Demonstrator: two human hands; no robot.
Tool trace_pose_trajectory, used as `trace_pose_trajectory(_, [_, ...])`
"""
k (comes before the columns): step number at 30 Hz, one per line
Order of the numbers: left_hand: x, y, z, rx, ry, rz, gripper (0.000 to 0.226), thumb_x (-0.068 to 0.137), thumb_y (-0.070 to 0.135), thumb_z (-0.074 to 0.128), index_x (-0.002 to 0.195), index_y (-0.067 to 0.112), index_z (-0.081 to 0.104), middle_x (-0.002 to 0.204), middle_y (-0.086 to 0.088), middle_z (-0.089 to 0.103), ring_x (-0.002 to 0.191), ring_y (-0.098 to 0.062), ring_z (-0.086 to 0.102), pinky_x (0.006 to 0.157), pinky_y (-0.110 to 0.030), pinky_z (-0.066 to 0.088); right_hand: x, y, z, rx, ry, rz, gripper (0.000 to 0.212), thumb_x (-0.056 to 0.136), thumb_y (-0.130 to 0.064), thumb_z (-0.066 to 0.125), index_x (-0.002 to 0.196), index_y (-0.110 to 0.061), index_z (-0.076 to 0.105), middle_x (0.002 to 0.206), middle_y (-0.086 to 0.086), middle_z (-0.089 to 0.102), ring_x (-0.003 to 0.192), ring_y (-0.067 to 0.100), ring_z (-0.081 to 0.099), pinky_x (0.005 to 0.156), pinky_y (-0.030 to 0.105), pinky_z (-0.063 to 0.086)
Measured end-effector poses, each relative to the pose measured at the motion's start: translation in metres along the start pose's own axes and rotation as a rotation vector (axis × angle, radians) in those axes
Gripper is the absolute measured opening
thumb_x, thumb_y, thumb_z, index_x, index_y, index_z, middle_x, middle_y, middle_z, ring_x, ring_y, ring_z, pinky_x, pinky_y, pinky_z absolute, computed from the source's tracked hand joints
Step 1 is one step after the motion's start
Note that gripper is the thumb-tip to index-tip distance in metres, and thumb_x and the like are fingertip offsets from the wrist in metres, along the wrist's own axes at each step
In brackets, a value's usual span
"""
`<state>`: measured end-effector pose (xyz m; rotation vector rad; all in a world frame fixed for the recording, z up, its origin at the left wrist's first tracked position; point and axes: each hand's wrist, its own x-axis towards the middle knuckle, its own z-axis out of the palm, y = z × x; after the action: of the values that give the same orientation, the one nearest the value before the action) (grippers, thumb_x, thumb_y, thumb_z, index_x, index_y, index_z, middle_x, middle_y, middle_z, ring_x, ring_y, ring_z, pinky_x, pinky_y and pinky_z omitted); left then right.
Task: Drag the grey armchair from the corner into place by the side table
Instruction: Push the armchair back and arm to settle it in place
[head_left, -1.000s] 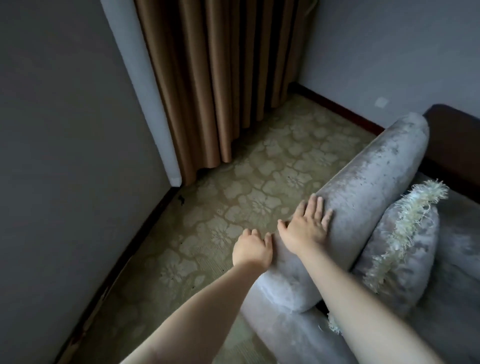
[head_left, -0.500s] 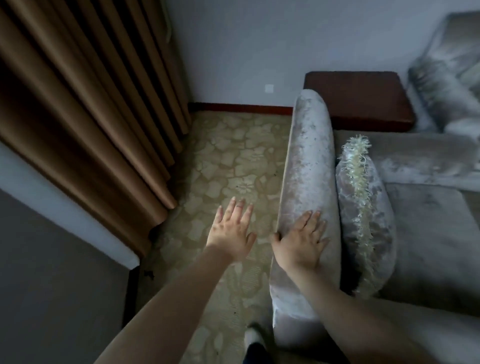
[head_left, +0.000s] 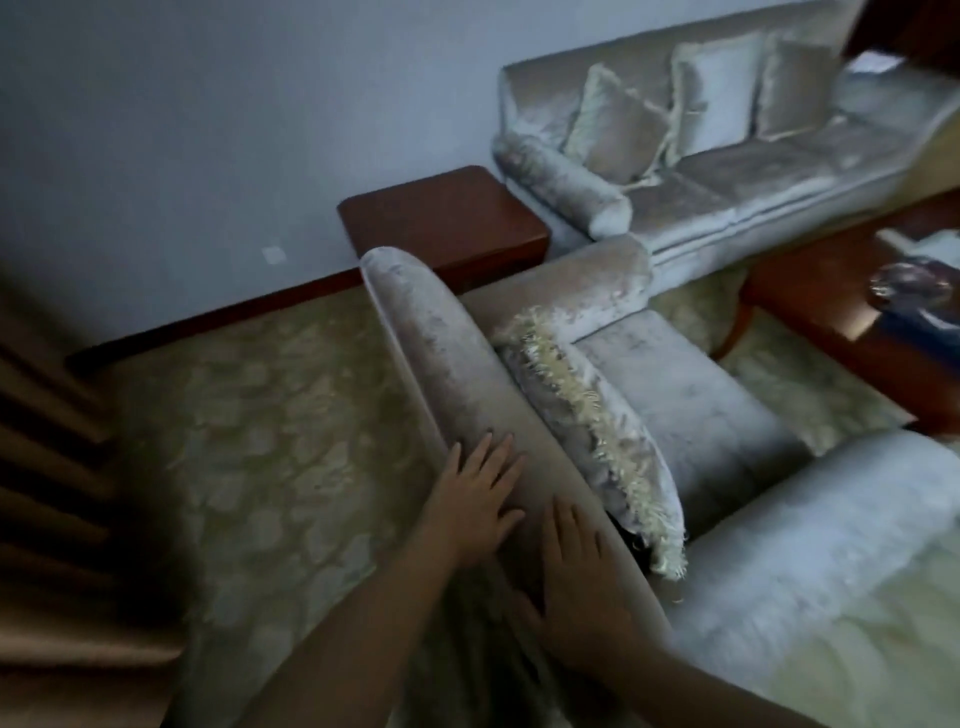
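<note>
Since half a second ago my left hand (head_left: 478, 499) has landed on the grey armchair (head_left: 701, 415); it and my right hand (head_left: 576, 566) both lie flat on the rolled backrest, fingers straight, clasping nothing. Just right of my right hand leans a fringed cushion (head_left: 587, 415). Beyond my fingertips the chair's far end sits just beside the side table (head_left: 441, 218).

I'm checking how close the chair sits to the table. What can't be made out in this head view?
All in the head view:
1. Gap between armchair and side table: the chair's back and arm cover the table's near edge, so touching or apart cannot be told.
2. Armchair's feet: hidden under its own body.
3. Items on the coffee table: blurred, cut by the right edge.
4. Palms of left hand and right hand: flat against the chair back, undersides hidden.
</note>
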<state>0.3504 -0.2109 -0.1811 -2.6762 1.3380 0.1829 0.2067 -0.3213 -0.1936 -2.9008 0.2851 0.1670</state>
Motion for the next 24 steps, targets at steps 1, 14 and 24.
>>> trace_pose_trajectory(1, [0.009,-0.001,0.000,0.012,-0.011,0.034,0.066,0.095,0.054,0.020,0.150,0.020,0.004,0.158,-0.005,-0.003,0.143,-0.026,-0.012,0.112,-0.051,-0.008,0.000,0.000,-0.002,0.001,0.016,0.008,0.089,0.072,-0.062,0.048,0.136,0.000,0.045,0.139,0.021,0.046,0.125,0.036,0.049,0.097,0.049,0.042])
trace_pose_trajectory(14, [0.009,-0.046,0.018,-0.059,0.016,0.478,0.072,0.090,0.054,0.037,0.149,0.026,0.006,0.158,0.002,-0.007,0.143,-0.018,-0.014,0.114,-0.044,-0.006,0.002,-0.047,0.023,0.031,0.227,0.674,0.092,0.080,-0.070,0.000,0.149,-0.011,0.010,0.154,0.013,0.022,0.142,0.027,0.018,0.116,0.037,0.010])
trace_pose_trajectory(24, [0.035,-0.114,-0.004,-0.003,-0.130,0.548,0.068,0.094,0.054,0.030,0.149,0.029,-0.001,0.156,0.004,-0.018,0.142,-0.017,-0.017,0.115,-0.047,-0.007,0.005,-0.068,0.010,0.029,0.261,0.822,0.090,0.086,-0.068,0.007,0.123,-0.003,0.058,0.122,0.018,0.061,0.112,0.034,0.058,0.097,0.042,0.045])
